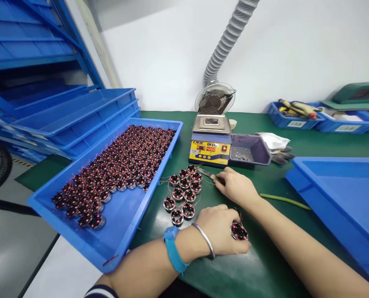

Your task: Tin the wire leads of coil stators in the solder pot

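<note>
Hands low on green mat [265,265]: left hand [223,231] curled around wound coil [239,231], right hand [237,187] pinching tweezers [207,174] near loose coils [183,192].

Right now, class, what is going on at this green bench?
A person sits at a green bench. The left hand holds one small wound coil against the mat; the right hand grips tweezers beside a cluster of loose coils. A blue tray full of coils lies left, a solder pot behind.
</note>
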Demonstrator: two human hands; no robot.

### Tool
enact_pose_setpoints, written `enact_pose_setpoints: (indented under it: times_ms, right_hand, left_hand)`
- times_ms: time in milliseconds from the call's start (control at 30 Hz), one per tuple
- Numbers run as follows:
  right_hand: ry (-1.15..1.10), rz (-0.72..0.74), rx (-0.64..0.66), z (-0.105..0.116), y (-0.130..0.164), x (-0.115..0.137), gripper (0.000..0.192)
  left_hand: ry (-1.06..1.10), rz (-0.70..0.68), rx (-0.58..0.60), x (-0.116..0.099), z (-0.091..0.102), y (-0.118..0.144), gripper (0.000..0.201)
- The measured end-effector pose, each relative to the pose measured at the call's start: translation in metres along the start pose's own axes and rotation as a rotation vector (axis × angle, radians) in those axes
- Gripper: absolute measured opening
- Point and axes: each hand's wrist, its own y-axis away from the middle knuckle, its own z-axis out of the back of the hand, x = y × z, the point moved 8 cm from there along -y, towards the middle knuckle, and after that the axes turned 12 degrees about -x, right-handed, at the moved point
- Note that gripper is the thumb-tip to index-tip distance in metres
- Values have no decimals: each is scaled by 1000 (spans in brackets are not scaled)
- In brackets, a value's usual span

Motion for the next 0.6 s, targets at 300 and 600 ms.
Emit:
enact_pose_setpoints:
  times_ms: [300,600]
  right_hand:
    - [130,40,-152,34,1,-21,31]
    - [134,44,-261,73,-98,-12,23]
  left_hand:
    - [10,9,18,1,0,2,32]
    - [29,-18,18,2,-2,-1,34]
